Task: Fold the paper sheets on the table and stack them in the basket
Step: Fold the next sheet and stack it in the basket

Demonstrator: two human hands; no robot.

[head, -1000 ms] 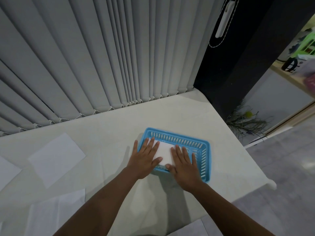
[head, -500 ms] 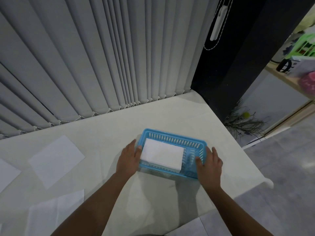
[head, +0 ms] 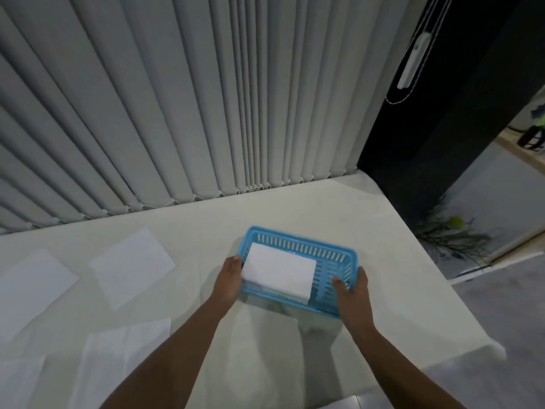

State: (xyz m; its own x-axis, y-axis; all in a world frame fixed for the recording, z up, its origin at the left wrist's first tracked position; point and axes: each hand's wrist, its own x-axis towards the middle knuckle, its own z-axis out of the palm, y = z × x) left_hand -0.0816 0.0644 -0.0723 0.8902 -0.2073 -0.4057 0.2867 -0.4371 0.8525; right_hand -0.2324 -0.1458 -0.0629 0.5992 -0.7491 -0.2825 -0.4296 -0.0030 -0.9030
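Observation:
A blue slotted basket (head: 330, 251) stands on the white table, right of centre. Inside it, against its left end, lies a stack of folded white paper (head: 278, 271). My left hand (head: 228, 280) grips the basket's left end. My right hand (head: 352, 290) grips its right end, thumb inside the rim. Unfolded paper sheets lie on the left of the table: one (head: 132, 265) nearest the basket, another (head: 31, 287) further left, and a third (head: 118, 358) near the front edge.
Grey vertical blinds (head: 191, 113) hang right behind the table's far edge. The table's right edge (head: 427, 278) drops to a grey floor. A dark pillar (head: 427, 143) and a dried plant (head: 451, 234) stand beyond the right corner.
Both hands left the top of the folded paper and moved out to the basket's two ends, gripping them. The view has shifted so the basket sits further right.

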